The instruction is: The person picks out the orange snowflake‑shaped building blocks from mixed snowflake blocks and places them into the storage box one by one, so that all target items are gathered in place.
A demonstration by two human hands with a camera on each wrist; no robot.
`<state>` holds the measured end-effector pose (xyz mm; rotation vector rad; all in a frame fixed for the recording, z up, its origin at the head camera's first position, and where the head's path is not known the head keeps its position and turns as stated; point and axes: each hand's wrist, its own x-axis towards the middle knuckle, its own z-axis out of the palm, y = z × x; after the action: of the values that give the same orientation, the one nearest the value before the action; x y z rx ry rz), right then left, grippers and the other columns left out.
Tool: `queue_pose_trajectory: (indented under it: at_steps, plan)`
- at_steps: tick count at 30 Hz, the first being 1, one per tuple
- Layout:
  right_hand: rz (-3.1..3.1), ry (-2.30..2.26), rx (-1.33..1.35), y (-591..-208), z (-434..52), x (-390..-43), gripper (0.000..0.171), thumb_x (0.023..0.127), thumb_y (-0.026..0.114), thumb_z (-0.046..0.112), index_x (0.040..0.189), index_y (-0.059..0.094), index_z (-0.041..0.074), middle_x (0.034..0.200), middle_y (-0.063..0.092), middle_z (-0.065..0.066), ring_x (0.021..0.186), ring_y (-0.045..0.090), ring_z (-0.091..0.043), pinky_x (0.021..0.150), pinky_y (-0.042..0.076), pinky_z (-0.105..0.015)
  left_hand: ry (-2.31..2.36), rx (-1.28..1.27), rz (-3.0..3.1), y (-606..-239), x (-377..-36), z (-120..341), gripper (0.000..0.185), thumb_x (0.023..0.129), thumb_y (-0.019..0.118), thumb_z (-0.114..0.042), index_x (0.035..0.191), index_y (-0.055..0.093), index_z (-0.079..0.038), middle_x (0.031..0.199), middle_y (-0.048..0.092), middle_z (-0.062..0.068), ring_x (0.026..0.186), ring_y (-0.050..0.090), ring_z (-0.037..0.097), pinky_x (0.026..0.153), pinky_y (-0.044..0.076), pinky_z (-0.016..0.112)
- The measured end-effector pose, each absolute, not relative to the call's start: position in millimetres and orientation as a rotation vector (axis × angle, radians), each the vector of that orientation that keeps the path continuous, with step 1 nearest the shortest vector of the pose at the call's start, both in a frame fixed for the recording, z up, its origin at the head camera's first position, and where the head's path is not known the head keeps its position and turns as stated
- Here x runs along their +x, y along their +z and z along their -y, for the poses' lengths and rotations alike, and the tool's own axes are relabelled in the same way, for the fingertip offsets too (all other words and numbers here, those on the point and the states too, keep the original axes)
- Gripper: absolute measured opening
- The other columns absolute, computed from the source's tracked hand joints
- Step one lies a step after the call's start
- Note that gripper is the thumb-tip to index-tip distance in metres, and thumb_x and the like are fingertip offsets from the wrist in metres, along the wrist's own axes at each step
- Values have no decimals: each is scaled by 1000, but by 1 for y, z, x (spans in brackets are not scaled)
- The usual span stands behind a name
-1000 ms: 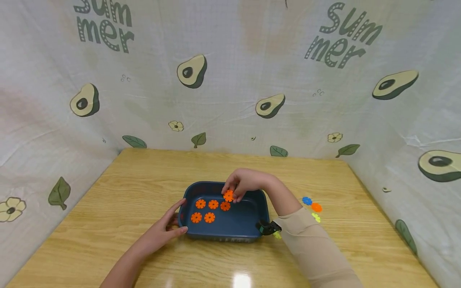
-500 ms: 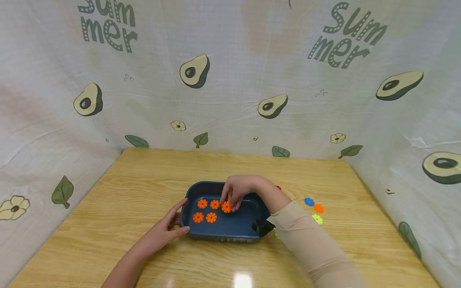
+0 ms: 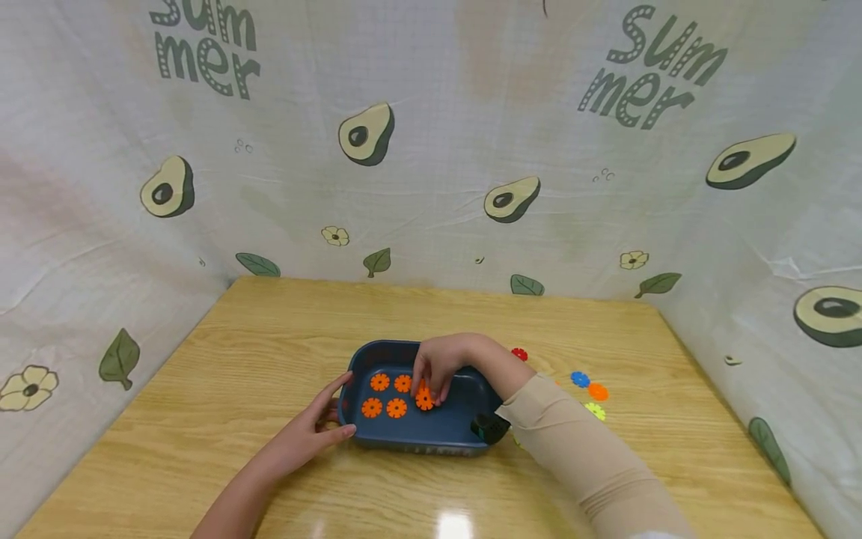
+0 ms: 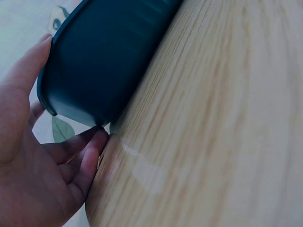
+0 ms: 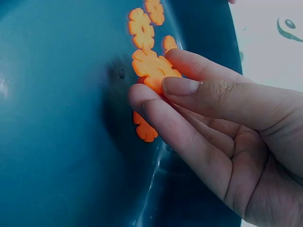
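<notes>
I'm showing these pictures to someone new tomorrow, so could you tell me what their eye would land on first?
Probably the bright orange flower discs lying in rows inside the dark blue tray at the middle of the wooden table. The right hand pinches one more orange disc low over the tray floor, while the left hand rests against the tray's left end. Behind, an avocado-print cloth reading "Summer" fills the background.

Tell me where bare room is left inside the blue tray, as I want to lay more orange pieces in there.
The blue tray floor is bare along its near wall and in its right part, beside the wrist camera. It is crowded at the left and far side: four orange snowflake discs lie there, and the right hand pinches a fifth. The left hand touches the left wall.
</notes>
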<state>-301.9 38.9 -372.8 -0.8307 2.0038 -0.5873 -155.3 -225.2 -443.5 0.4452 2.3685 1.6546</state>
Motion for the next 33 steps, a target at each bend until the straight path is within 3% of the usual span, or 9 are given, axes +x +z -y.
queue_pose_trajectory:
  at_steps: [33]
  plan:
    - [-2027,-451,-810,-370,-30,-301,28,85,67,-12,102,78,8,88,72,-5,73,70,-23,70,56,-34,1637,391,-2399,-451,-156,226,80,94,67,-25,157,17,-26,141,44,23,118,53,31,88,45,25]
